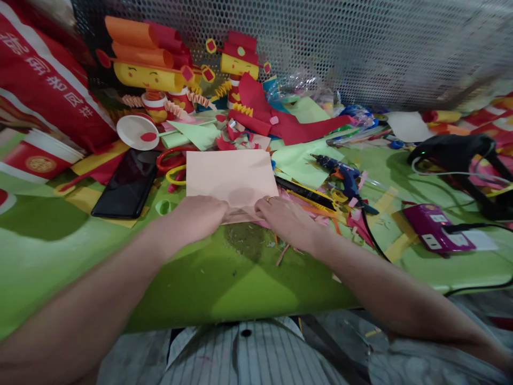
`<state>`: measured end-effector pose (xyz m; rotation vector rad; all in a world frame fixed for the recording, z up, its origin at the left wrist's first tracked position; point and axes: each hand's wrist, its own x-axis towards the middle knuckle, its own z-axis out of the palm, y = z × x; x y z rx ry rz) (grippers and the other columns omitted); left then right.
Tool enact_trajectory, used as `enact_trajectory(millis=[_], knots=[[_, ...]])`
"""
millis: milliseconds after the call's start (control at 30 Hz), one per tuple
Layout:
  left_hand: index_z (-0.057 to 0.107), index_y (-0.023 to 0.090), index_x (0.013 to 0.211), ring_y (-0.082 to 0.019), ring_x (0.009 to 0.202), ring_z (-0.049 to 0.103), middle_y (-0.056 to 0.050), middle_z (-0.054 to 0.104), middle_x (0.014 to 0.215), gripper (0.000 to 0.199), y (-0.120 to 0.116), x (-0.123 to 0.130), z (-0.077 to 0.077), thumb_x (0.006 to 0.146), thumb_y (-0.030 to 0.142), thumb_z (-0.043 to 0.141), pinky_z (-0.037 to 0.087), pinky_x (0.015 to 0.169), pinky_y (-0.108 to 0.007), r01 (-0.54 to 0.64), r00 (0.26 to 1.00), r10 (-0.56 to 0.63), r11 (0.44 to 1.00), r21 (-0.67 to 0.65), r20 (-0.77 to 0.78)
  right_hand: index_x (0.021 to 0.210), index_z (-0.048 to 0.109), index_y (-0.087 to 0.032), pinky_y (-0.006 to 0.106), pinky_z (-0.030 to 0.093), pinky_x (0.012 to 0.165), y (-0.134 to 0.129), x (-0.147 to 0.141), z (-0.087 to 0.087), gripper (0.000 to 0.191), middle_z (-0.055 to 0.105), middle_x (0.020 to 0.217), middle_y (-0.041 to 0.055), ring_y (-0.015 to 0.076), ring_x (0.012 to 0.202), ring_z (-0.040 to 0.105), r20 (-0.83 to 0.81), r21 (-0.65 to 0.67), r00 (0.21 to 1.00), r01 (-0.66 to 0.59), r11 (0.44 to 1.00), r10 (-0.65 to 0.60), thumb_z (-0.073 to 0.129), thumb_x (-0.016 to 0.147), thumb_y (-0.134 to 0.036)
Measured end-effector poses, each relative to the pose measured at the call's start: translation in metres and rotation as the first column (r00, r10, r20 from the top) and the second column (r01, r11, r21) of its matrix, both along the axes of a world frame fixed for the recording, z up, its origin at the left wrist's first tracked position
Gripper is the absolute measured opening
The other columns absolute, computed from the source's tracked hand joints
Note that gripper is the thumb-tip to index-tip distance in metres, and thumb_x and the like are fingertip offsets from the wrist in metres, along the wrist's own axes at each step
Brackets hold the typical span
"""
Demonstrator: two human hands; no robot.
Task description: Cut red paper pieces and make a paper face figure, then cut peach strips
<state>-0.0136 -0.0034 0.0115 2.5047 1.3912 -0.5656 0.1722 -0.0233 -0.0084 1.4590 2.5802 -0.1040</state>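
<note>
A pale pink sheet of paper [230,171] lies in front of me, its near edge folded up into a narrow strip. My left hand [203,216] is closed on the left part of that folded edge, fingers curled under and partly hidden. On the right part of the same edge, my right hand [280,216] pinches the paper, a ring on one finger. Close by on the left are red-handled scissors [170,159] and a black phone [126,184]. Right of the sheet sit a black and yellow utility knife [306,193] and a blue glue gun [344,176].
Paper-craft figures [148,77] stand at the back before a perforated metal screen [360,48]. Colored paper scraps [248,140] cover the green table [192,289]. A red paper cup [38,155] lies at left. A purple power strip [436,227] with a black cable is at right.
</note>
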Motion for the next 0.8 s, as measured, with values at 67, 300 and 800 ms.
enact_trajectory(millis=[67,300,800], knots=[[0.063,0.017,0.085,-0.025,0.08,0.064,-0.01,0.069,0.087,0.023,-0.001,0.0,0.001,0.085,0.023,0.04,0.041,0.059,-0.031,-0.008,1.0,0.008,1.0,0.003,-0.002,0.1,0.054,-0.013,0.029,0.043,0.065,0.0,0.0,0.0,0.016,0.064,0.093,0.0105,0.0226,0.089,0.061,-0.003,0.002,1.0,-0.003,1.0,0.003,0.041,0.091,-0.015],[0.061,0.013,0.087,-0.028,0.089,0.06,-0.013,0.066,0.084,0.019,-0.005,0.004,0.006,0.086,0.017,0.043,0.044,0.068,-0.036,0.061,0.997,-0.048,0.972,0.229,-0.061,0.1,0.055,-0.015,0.027,0.041,0.061,-0.001,0.002,-0.002,0.018,0.063,0.09,0.0091,0.0217,0.087,0.062,-0.025,0.033,1.0,0.011,0.999,-0.01,0.04,0.091,-0.014],[0.046,0.039,0.128,-0.016,0.063,0.057,-0.002,0.055,0.082,0.044,-0.015,0.01,0.0,0.087,0.022,0.043,0.04,0.061,-0.027,0.132,0.979,-0.133,0.991,0.022,0.157,0.088,0.063,-0.016,0.028,0.042,0.063,0.008,0.024,0.003,0.019,0.064,0.087,0.0091,0.0209,0.086,0.059,-0.031,0.095,0.999,0.041,0.995,-0.038,0.045,0.086,-0.013]])
